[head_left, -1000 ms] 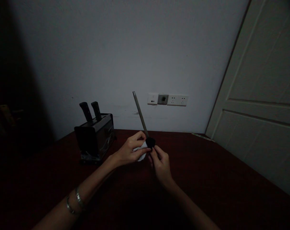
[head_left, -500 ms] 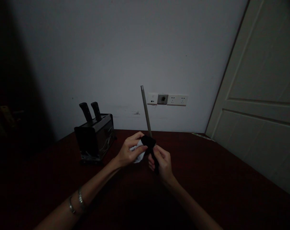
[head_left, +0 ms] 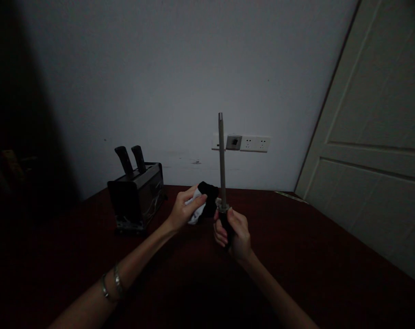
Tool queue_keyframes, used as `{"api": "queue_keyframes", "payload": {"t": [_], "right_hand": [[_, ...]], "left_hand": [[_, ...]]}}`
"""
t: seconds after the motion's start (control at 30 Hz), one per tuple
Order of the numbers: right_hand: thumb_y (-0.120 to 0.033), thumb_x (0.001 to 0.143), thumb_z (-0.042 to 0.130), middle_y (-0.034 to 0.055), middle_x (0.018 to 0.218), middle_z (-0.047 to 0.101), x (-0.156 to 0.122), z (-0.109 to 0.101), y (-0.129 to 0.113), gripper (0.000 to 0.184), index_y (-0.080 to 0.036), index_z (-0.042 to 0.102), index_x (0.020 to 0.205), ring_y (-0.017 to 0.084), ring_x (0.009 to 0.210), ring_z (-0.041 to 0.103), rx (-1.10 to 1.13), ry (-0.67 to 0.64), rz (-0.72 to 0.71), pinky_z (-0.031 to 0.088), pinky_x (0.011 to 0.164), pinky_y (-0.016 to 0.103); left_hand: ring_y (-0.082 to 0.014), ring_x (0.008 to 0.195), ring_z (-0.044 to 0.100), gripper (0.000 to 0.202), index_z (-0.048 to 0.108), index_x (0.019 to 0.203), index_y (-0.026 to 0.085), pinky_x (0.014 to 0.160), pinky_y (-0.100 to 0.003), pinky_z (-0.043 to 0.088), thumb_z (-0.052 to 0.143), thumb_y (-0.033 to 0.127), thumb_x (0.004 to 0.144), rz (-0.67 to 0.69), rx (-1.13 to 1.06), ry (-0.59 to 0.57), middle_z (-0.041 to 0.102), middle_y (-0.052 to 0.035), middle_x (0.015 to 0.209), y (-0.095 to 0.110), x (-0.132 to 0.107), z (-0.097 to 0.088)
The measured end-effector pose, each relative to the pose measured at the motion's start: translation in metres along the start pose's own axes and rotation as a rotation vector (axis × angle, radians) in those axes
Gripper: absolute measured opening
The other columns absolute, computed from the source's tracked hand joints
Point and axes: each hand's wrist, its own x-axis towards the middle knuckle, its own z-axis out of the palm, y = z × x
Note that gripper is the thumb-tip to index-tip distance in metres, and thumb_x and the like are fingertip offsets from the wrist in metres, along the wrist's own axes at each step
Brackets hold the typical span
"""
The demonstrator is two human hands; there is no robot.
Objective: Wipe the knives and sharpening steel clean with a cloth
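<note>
My right hand (head_left: pixel 237 234) is wrapped round the black handle of a sharpening steel (head_left: pixel 222 164). Its long grey rod points almost straight up, with a shiny tip. Just left of it, my left hand (head_left: pixel 184 210) pinches a black and white cloth (head_left: pixel 207 201) between thumb and fingers. The cloth bunches beside the base of the rod, and I cannot tell whether it touches the steel. A knife block (head_left: pixel 149 192) stands to the left of my left hand, with two black-handled knives (head_left: pixel 124 161) upright in it.
The dark red table (head_left: pixel 282 256) runs back to a grey wall. Wall sockets (head_left: pixel 255 143) sit behind the steel. A pale panelled door (head_left: pixel 375 169) is on the right. A thin strip (head_left: pixel 291 197) lies at the table's back right edge.
The cloth has come off the lower rod to the left, uncovering the base by the handle. The steel has swung from leaning left to nearly upright. My right hand has shifted slightly right.
</note>
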Motion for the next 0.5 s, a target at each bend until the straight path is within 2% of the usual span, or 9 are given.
{"api": "queue_keyframes", "payload": {"t": [0.07,0.17,0.23,0.5], "right_hand": [[-0.048,0.078,0.053,-0.0086,0.040,0.037,-0.0010,-0.0005,0.0033,0.034,-0.014,0.053,0.071,0.002,0.028,0.025,-0.026,-0.007,0.034,0.022,0.028,0.015],[-0.050,0.076,0.054,-0.0081,0.039,0.038,-0.0020,0.0000,0.0078,0.037,-0.015,0.050,0.066,0.003,0.028,0.027,-0.049,0.027,0.049,0.023,0.027,0.015],[-0.050,0.076,0.054,-0.0079,0.039,0.039,-0.0022,0.0015,0.0084,0.037,-0.016,0.048,0.064,0.003,0.028,0.028,-0.050,0.057,0.048,0.023,0.027,0.015],[-0.052,0.074,0.056,-0.0090,0.039,0.037,-0.0008,0.0079,0.0046,0.039,-0.016,0.045,0.061,0.003,0.027,0.028,-0.106,0.151,0.041,0.022,0.027,0.015]], "left_hand": [[-0.0072,0.051,0.039,0.037,0.055,0.067,0.011,0.046,-0.019,0.031,0.052,0.046,0.078,-0.048,-0.028,-0.089,0.047,0.0001,0.063,0.0006,0.0014,0.0016],[-0.0064,0.049,0.038,0.043,0.054,0.066,0.011,0.043,-0.017,0.030,0.050,0.052,0.077,-0.097,-0.070,-0.292,0.046,0.0008,0.060,0.0020,0.0019,0.0030],[-0.0064,0.049,0.038,0.044,0.054,0.067,0.010,0.044,-0.017,0.030,0.051,0.054,0.075,-0.105,-0.072,-0.351,0.045,0.0014,0.058,0.0021,0.0016,0.0030],[-0.0061,0.047,0.037,0.049,0.055,0.057,0.009,0.043,-0.017,0.029,0.055,0.056,0.070,-0.036,0.022,-0.245,0.045,0.0014,0.054,-0.0005,0.0019,0.0023]]}}
